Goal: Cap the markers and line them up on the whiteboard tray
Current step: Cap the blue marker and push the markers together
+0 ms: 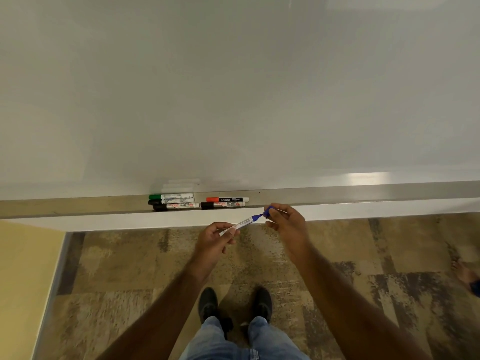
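Observation:
My left hand grips the white barrel of a blue marker below the whiteboard tray. Its blue tip points up and right toward my right hand. That hand pinches a blue cap right at the tip; whether the cap touches the nib I cannot tell. On the tray lie several capped markers: a green one, a black one and another black one stacked at the left, then an orange-capped one and a black one to their right.
The whiteboard fills the upper view. A yellow wall stands at the lower left. My shoes rest on patterned flooring. Another person's bare foot shows at the right edge.

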Demonstrator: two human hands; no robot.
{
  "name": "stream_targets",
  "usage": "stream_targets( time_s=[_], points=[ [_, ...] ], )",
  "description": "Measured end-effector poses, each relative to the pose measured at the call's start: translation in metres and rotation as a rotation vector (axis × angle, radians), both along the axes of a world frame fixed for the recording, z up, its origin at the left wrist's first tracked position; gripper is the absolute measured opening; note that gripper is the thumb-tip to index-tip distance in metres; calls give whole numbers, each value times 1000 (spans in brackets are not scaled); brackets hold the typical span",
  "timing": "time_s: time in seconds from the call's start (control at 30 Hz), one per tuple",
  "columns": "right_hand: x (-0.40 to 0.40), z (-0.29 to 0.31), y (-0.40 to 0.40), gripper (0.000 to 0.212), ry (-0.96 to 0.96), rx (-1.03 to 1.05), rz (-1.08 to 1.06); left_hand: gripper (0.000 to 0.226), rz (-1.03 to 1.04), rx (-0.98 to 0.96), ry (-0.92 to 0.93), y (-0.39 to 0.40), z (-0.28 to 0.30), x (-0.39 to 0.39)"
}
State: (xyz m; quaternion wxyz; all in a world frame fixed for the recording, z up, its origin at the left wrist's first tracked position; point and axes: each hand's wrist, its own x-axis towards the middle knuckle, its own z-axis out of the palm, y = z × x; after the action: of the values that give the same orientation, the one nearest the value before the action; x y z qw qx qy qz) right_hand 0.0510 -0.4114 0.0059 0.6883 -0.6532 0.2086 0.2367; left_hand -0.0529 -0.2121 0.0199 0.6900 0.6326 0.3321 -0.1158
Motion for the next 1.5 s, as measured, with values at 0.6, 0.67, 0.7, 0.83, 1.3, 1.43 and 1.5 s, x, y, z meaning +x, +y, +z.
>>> stream_targets(
  time_s=[0.6, 0.67, 0.7, 0.83, 1.3, 1.43, 1.5],
  points=[
    [-32, 3, 34, 52, -58, -18, 158, 18, -131, 13, 26, 3, 8, -12],
    [-35, 3, 40, 62, -60, -55, 160, 19, -166, 18, 25, 1, 10, -13],
    [-36, 3, 42, 65, -63, -60, 148, 20, -173, 17, 23, 0, 11, -13],
    [-39, 5, 50, 62, -71, -32, 119, 20, -166, 13, 13, -2, 12, -15],
    [-44, 5, 50, 59, -117, -50, 47, 18, -187, -10, 3, -5, 14, -17],
    [-41, 3, 49, 57, -135, -102, 46, 16, -199, -11, 6, -7, 12, -17],
    [-40, 1, 50, 54, -147, -125, 64, 16, -212, -4, 18, -9, 9, -18]
  ],
)
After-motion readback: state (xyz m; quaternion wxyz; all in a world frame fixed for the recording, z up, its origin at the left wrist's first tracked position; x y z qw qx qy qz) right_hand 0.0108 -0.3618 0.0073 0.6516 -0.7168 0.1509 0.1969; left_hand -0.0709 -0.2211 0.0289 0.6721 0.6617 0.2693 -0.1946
